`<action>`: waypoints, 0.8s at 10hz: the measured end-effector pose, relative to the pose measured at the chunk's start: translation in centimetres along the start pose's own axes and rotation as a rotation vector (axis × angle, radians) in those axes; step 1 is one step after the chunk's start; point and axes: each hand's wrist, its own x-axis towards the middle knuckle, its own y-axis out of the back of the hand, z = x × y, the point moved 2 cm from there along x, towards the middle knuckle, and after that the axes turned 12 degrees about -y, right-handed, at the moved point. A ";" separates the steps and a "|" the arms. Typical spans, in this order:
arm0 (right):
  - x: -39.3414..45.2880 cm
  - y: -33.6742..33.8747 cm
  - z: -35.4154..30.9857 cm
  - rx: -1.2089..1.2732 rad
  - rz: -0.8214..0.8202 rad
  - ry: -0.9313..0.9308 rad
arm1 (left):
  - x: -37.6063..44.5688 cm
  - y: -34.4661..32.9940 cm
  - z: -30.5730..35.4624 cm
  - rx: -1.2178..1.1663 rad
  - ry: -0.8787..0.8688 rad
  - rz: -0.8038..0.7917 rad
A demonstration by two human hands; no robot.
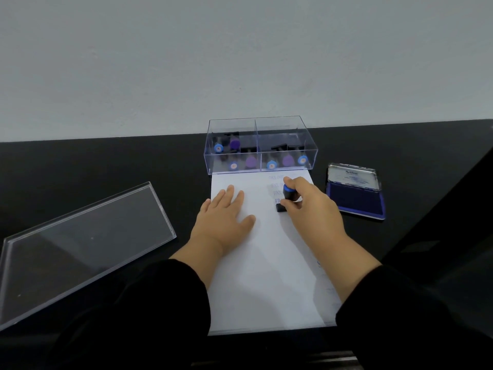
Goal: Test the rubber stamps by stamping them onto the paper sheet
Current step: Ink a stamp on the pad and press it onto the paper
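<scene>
Left hand (224, 212) flat pinning thin floppy paper sheet (266, 263), right hand (309, 206) clamped round light rigid stamp (286, 197) handle on it

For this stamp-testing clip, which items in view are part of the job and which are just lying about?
Part of the job:
- rubber stamp, gripped by the right hand
- paper sheet, held flat by the left hand
- open ink pad
- clear box holding more stamps

Lying about:
- clear lid, on the black table to the left
</scene>
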 end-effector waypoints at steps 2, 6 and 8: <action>-0.1 -0.1 0.1 -0.002 0.008 0.004 | 0.0 0.0 -0.1 -0.003 0.001 0.001; 0.5 1.1 1.3 0.320 0.118 -0.142 | 0.0 -0.3 -0.2 -0.021 0.001 0.022; 0.5 2.2 1.6 0.399 0.115 -0.182 | 0.0 -0.1 -0.2 -0.010 -0.001 0.003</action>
